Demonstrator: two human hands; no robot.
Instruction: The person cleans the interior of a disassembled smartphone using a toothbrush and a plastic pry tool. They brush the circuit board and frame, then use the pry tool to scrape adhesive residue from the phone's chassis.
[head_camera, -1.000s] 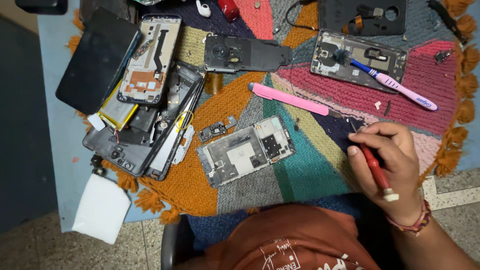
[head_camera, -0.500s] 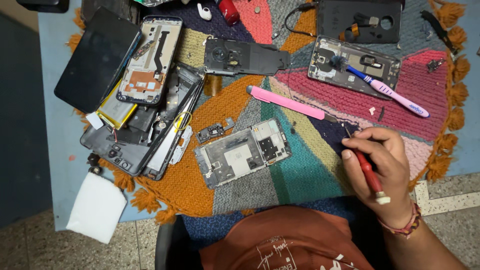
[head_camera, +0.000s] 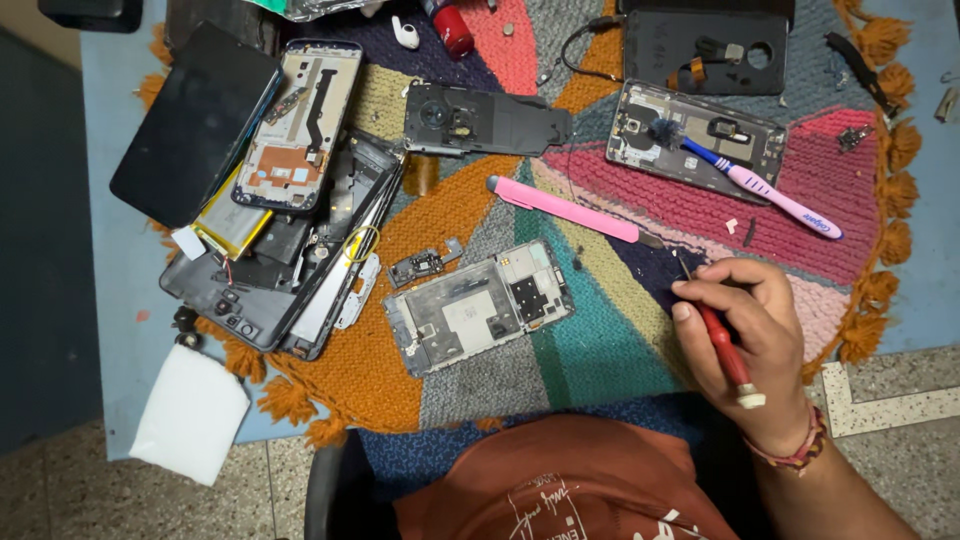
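Red-handled screwdriver (head_camera: 722, 345) gripped in closed fingers (head_camera: 700, 293) of right hand (head_camera: 752, 345), tip on woven mat (head_camera: 600, 340).

Even, soft indoor light, sharp focus around the right hand (head_camera: 745, 335), faint shadow beneath it, dimmer far left of it.

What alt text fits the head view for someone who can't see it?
A right hand holds a red screwdriver over a colourful mat strewn with opened phones, beside a phone frame, a pink tool and a toothbrush.
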